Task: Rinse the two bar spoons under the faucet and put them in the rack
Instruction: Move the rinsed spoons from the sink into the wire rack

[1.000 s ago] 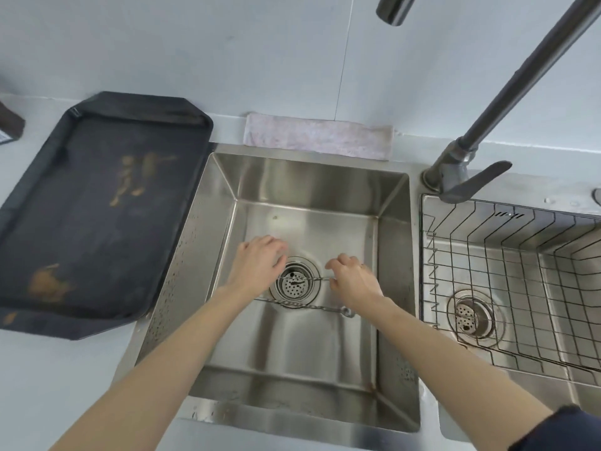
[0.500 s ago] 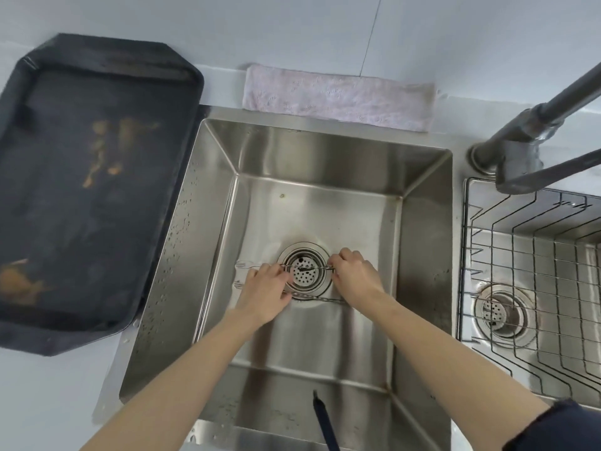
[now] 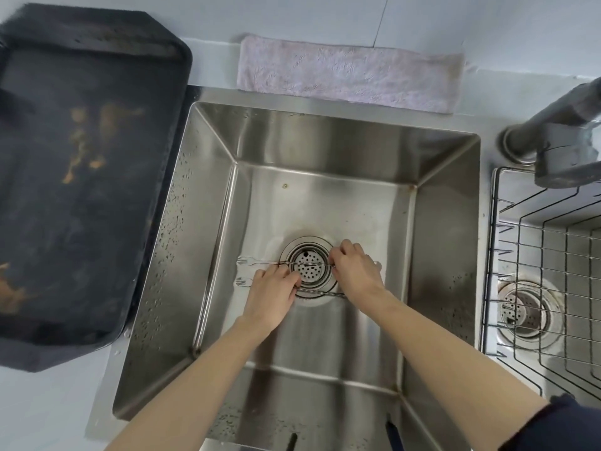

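— Steel under both my hands. My left hand [image 3: 271, 296] has its fingers curled down over the two bar spoons, pinched on the nearer bar spoon [image 3: 320, 291] as far as I can see. My right hand [image 3: 356, 273] is closed on the farther bar spoon [image 3: 260, 262], fingertips bunched on its twisted stem right at the edge of the drain.

— Where do the spoons lie?

— Both flat on the sink floor, side by side, running left to right across the drain strainer [image 3: 309, 270]. Their forked ends stick out to the left of my left hand, one just behind the other. The bowl ends are hidden under my right hand, so I cannot tell how they sit.

— And around that?

— The sink [image 3: 325, 151] is brushed stainless, with water drops on its left wall. To the right, the wire rack [image 3: 553, 255] sits in the second basin, over another drain. The faucet [image 3: 559, 138] base stands behind the rack, dark grey, blurred at the frame's edge. I see no water running from it here.

— Anything on the counter?

— A pale pink cloth [image 3: 349, 74] is laid flat behind the sink against the wall. A black tray [image 3: 81, 190] with brownish stains rests on the left, touching the sink's rim.
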A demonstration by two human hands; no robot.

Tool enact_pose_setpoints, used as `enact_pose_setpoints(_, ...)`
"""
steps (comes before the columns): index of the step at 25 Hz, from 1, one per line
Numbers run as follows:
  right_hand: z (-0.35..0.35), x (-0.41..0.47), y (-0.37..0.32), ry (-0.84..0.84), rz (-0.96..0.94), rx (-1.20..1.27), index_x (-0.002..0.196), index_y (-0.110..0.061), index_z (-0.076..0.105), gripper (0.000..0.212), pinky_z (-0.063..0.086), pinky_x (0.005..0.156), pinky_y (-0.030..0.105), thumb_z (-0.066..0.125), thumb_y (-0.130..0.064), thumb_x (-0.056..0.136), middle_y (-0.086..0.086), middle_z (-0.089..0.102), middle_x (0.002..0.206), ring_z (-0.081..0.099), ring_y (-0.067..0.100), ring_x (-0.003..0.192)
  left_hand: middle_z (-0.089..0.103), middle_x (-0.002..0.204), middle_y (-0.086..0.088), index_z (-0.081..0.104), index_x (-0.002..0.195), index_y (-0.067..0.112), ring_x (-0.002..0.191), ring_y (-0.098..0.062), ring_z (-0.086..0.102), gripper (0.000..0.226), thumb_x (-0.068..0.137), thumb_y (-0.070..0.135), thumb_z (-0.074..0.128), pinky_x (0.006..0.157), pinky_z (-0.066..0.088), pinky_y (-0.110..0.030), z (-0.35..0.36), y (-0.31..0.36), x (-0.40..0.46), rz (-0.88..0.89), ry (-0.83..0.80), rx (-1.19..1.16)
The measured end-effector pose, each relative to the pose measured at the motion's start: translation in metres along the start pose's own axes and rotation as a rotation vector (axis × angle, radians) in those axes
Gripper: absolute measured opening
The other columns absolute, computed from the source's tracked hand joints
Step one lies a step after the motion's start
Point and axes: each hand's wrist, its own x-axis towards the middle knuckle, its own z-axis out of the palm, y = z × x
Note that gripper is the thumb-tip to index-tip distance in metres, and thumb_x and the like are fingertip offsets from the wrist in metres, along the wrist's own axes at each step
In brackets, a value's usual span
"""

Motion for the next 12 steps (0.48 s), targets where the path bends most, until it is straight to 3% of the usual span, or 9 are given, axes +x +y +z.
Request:
enact_pose_setpoints(3, 0.0, -0.003, 0.002, -0.014, -0.017, -0.022, 0.118, -0.004, 0.048, 0.036, 0.045, 0.086, 0.038, 0.049, 0.009, 0.085, 0.014, 0.047, 0.125, 0.044, 0.029, 0.116, 0.068, 0.084, -0.01, 0.066, 0.081, 0.013, 0.086, -0.032, 0.064, 0.01, 0.074, 0.006, 0.064, 0.075, 0.047, -0.041, 0.002, -0.001, -0.001, 0.011, 0.047, -0.02)
enact_pose_setpoints(9, -0.015, -0.026, 0.006, 0.002, -0.028, -0.04, 0.122, -0.005, 0.043, 0.047, 0.047, 0.084, 0.038, 0.046, 0.016, 0.08, 0.013, 0.046, 0.129, 0.039, 0.028, 0.122, 0.062, 0.112, -0.006, 0.06, 0.103, 0.013, 0.11, -0.026, 0.052, 0.021, 0.091, 0.014, 0.043, 0.093, 0.034, -0.036, -0.013, 0.003, -0.005, 0.027, 0.078, -0.04)
enact_pose_setpoints(12, -0.027, -0.035, 0.004, 0.043, -0.018, -0.062, 0.121, -0.005, 0.043, 0.048, 0.045, 0.074, 0.04, 0.045, 0.017, 0.079, 0.012, 0.045, 0.129, 0.038, 0.027, 0.123, 0.061, 0.113, -0.003, 0.058, 0.104, 0.015, 0.112, -0.024, 0.05, 0.022, 0.092, 0.015, 0.039, 0.092, 0.028, -0.033, -0.024, 0.006, -0.009, 0.028, 0.115, -0.051)
